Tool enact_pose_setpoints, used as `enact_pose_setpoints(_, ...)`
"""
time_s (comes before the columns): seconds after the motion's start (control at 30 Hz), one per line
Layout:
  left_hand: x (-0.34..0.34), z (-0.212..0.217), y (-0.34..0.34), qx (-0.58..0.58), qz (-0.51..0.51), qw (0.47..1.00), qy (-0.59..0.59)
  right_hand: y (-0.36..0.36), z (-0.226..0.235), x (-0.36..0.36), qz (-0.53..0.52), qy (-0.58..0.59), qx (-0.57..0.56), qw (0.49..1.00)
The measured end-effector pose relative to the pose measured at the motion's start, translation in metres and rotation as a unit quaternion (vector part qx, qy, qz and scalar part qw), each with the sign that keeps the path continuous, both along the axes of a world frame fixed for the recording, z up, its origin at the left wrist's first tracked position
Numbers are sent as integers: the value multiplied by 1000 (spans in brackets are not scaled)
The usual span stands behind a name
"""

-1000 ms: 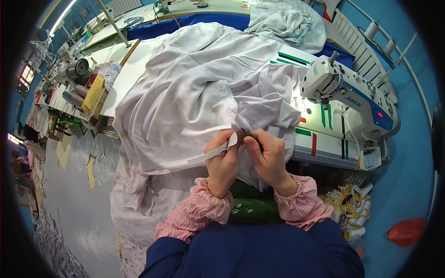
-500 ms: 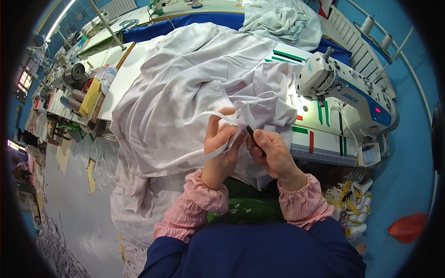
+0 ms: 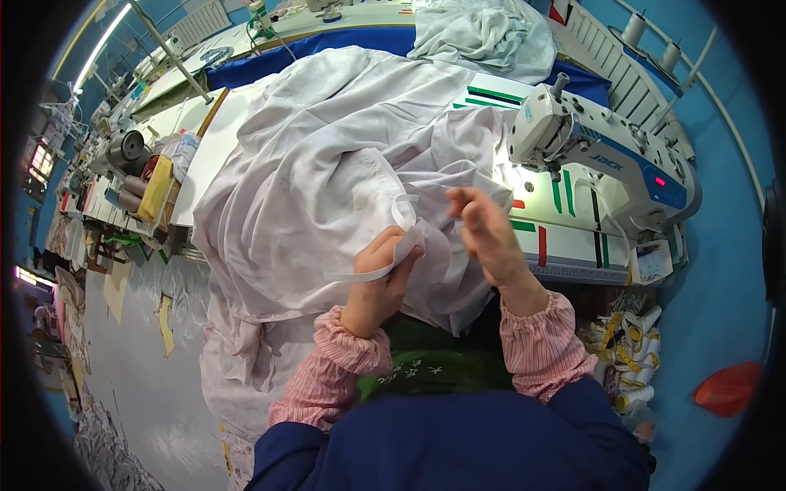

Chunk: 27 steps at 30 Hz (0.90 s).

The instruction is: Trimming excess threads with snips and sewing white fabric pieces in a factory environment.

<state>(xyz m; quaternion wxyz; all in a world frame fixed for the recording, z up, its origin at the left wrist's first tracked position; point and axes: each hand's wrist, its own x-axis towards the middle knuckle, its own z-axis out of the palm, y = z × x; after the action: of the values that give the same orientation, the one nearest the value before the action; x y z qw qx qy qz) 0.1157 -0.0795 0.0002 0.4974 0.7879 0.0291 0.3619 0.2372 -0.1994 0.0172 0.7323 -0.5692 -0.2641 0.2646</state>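
Between left hand and right hand, white fabric

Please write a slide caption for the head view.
Left hand grips white fabric; right hand raised beside sewing machine.

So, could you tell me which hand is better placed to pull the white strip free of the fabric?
Probably the left hand: it already grips the white strip. The right hand is lifted and apparently empty.

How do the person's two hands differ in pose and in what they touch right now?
The left hand is curled shut around a narrow white strip and the white fabric; the right hand is raised with its fingers loosely open, gripping nothing visible. The left hand sits lower, the right hand higher, nearer the sewing machine. Both wear pink striped cuffs.
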Motion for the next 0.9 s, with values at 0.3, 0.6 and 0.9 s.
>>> enact_pose_setpoints(0.3,-16,5,-3,18,33,998,43,-3,-12,-14,158,-110,-109,975)
enact_pose_setpoints(0.6,-15,-7,4,20,112,991,69,-2,-26,-34,137,1,16,990)
enact_pose_setpoints(0.9,-23,-22,6,36,-1,999,40,-11,-7,3,94,-219,-15,971)
